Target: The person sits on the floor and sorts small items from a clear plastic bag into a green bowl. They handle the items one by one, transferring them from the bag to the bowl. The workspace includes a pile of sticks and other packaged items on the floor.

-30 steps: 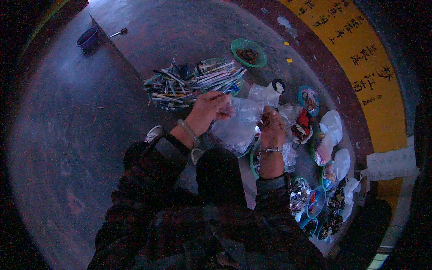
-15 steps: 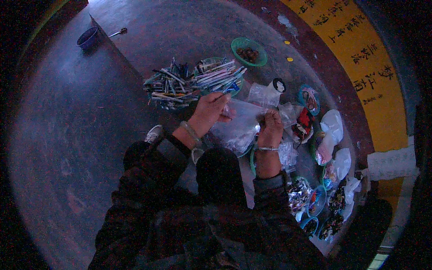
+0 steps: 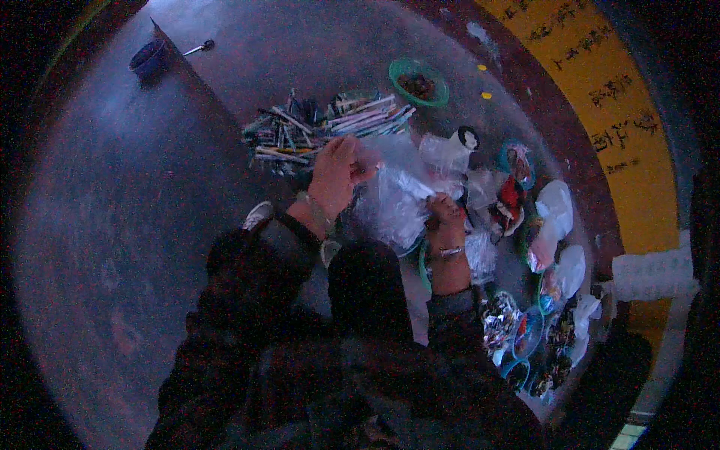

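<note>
Before me, a clear plastic bag [image 3: 401,184] hangs loosely between my two hands. My right hand [image 3: 448,214] is closed on the bag's gathered edge. My left hand [image 3: 336,174] is beside the bag's other side, its fingers smeared by motion, so their grip cannot be made out. Below the bag, more crumpled clear plastic [image 3: 390,217] lies over a bowl that is mostly hidden. Just beyond my left hand lie heaps of pens [image 3: 285,142] and pale stick-like pens [image 3: 367,116], partly covered by hand and bag.
A green bowl of brown pieces [image 3: 418,84] stands farther off. At right are clear bags [image 3: 442,154], a red and black bundle [image 3: 510,199], white bags [image 3: 555,206] and several bowls of small parts [image 3: 529,334]. A dark blue basin [image 3: 148,60] sits far left.
My right hand has drawn slightly down, pulling the bag's edge into a gathered strand. My left hand has shifted a little left, and the bag looks looser and more spread.
</note>
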Action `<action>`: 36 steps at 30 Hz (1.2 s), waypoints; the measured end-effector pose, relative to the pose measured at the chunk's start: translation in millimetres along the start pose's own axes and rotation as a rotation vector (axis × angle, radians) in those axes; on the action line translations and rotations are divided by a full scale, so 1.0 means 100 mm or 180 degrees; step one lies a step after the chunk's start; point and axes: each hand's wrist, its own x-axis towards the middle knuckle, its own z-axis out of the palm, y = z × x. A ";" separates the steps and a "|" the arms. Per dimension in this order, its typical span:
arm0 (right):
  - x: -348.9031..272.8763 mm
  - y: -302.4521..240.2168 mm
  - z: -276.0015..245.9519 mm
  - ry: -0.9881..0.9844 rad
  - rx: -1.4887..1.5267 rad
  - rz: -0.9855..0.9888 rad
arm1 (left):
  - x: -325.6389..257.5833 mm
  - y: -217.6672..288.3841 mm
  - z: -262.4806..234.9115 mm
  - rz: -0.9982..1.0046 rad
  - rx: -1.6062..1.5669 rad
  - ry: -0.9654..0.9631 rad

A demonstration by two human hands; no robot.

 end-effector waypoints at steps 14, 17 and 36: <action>0.27 0.30 -0.53 0.0745 -0.0424 -0.0053 | 0.24 -0.71 -0.52 -0.0547 0.1043 -0.0399; 0.36 0.65 -0.32 0.0246 -0.0634 0.0004 | 0.43 -1.13 -1.44 -0.0196 0.3021 -0.0323; 0.91 1.02 -0.87 0.0203 -0.4247 -0.0441 | -0.07 -0.62 -0.36 -0.0531 0.6065 -0.1274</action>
